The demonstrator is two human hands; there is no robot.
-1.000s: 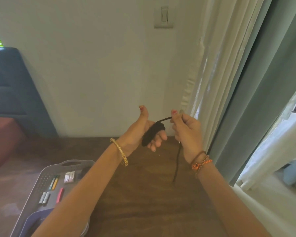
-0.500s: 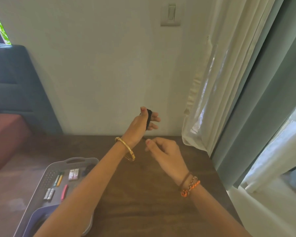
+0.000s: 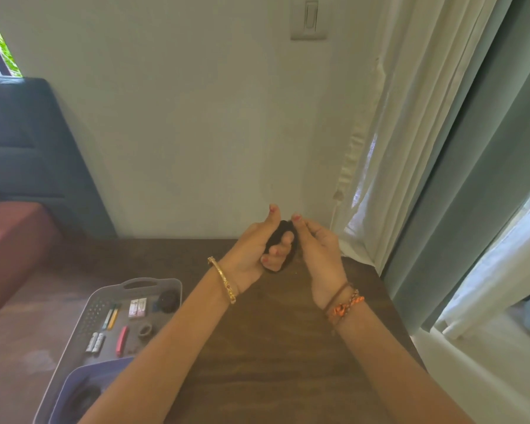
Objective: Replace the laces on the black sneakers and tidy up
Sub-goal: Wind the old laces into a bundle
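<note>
Right hand [image 3: 320, 255] back up at the coil since 0.5 s ago, pinching wound black lace [image 3: 283, 232] looped round my left fingers [image 3: 277, 250]; next: slide bundle off, drop in tray [image 3: 153, 284].

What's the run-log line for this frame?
stage: lace bundling | left hand: grips coiled black lace | right hand: pinches coil's top | tray: on table, left | sneakers: not in view

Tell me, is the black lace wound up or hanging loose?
Wound up: the black lace forms a compact coil around the left hand's fingers, no tail hanging.
</note>
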